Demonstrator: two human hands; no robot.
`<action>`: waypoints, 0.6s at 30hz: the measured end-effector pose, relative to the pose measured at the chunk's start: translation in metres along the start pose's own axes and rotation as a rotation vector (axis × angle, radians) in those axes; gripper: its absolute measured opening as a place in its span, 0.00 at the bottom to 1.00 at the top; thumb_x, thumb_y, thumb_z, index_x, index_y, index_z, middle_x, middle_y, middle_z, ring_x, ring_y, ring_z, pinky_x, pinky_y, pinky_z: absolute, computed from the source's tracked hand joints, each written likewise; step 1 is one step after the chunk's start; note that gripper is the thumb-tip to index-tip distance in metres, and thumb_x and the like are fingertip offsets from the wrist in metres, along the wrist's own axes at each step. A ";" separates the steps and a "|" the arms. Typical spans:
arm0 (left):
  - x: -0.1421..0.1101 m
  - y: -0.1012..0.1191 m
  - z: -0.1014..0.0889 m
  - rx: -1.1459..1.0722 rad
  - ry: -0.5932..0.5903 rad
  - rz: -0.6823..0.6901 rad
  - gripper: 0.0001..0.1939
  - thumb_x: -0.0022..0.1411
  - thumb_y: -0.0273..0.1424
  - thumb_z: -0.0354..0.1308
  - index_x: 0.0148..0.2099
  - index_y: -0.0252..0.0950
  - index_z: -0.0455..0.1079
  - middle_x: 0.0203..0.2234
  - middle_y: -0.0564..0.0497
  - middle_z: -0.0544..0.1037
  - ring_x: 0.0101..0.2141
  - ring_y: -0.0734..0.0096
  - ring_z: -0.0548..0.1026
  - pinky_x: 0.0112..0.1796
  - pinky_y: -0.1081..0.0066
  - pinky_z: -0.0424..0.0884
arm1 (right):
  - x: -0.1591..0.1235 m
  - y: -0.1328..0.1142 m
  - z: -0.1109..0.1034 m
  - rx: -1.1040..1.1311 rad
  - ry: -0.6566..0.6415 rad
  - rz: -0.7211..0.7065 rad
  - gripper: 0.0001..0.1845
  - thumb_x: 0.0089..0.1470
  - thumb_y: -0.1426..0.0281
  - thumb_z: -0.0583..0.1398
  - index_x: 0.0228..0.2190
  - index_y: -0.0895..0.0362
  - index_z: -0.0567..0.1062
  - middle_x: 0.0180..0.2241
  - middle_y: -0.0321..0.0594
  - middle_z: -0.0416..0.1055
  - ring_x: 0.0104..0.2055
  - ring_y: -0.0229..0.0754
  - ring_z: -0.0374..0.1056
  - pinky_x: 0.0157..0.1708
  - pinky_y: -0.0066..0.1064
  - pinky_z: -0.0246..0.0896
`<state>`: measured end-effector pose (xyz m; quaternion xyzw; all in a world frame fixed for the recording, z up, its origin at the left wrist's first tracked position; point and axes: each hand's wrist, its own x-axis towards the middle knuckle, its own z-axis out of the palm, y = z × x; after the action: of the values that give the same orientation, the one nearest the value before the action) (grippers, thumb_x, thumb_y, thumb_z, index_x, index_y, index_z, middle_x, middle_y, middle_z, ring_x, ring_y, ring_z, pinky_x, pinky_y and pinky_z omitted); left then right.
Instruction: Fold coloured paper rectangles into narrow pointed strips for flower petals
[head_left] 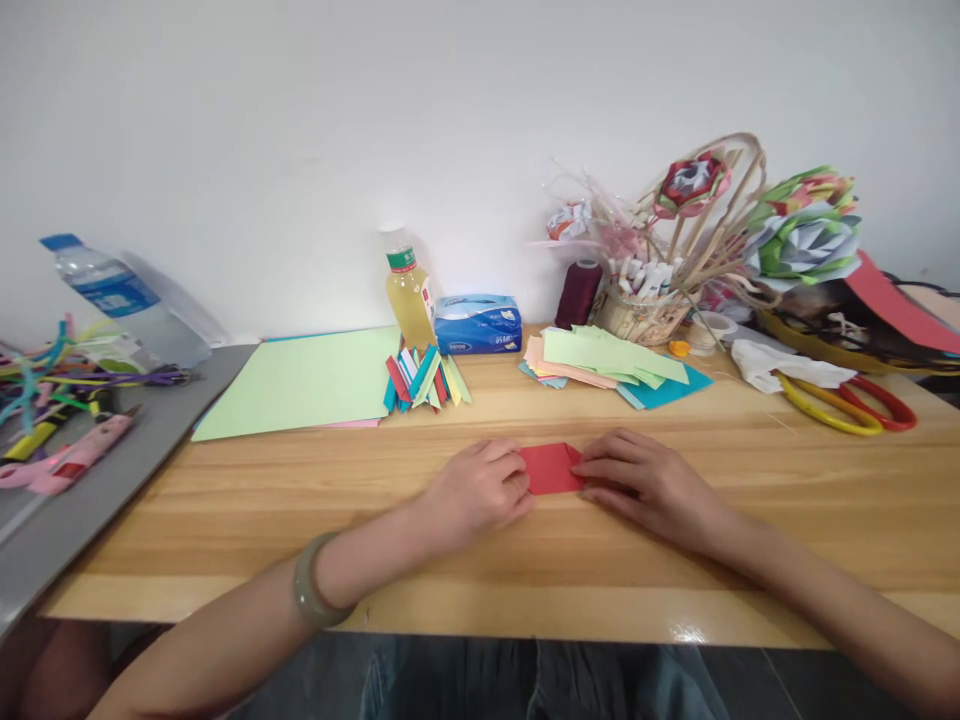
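Note:
A small red sheet of paper (551, 469) lies on the wooden table between my hands, with a folded corner at its upper right. My left hand (484, 485) grips its left end with curled fingers. On the other side, my right hand (645, 485) holds the right end near the folded corner, its fingertips pressed on the paper. Behind the hands sits a bundle of folded paper strips (421, 378) in several colours. Farther right is a pile of light green and peach paper slips (611, 358).
Along the wall stand a drink bottle (409, 290), a blue tissue pack (478, 325), a dark thread spool (578, 293) and a basket (645, 318) with paper flowers. Green sheets (307, 385) lie at left. Scissors (832, 403) rest at right. A grey surface (161, 430) borders the table's left side.

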<state>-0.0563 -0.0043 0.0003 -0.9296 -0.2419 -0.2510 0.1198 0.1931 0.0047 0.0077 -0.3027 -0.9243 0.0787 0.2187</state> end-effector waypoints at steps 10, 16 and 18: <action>0.004 0.000 -0.001 -0.106 0.067 -0.159 0.08 0.58 0.25 0.53 0.29 0.33 0.72 0.26 0.51 0.77 0.36 0.67 0.72 0.42 0.68 0.71 | 0.003 -0.011 0.001 -0.147 0.051 -0.055 0.09 0.58 0.69 0.54 0.37 0.58 0.73 0.33 0.44 0.72 0.36 0.42 0.66 0.35 0.35 0.62; 0.003 0.004 -0.004 -0.214 0.086 -0.294 0.07 0.56 0.24 0.55 0.29 0.34 0.73 0.26 0.53 0.78 0.37 0.66 0.71 0.42 0.67 0.70 | 0.007 -0.012 -0.001 -0.113 0.008 0.021 0.09 0.59 0.68 0.53 0.33 0.57 0.71 0.31 0.43 0.71 0.34 0.42 0.65 0.33 0.34 0.61; 0.003 0.005 -0.004 -0.229 0.060 -0.309 0.05 0.56 0.25 0.57 0.30 0.34 0.73 0.27 0.53 0.78 0.37 0.65 0.71 0.43 0.66 0.69 | 0.008 -0.012 0.000 -0.080 0.009 0.014 0.10 0.59 0.70 0.51 0.31 0.56 0.72 0.31 0.43 0.71 0.34 0.42 0.65 0.33 0.33 0.61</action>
<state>-0.0532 -0.0090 0.0049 -0.8811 -0.3479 -0.3199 -0.0194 0.1814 -0.0002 0.0137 -0.3178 -0.9237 0.0418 0.2098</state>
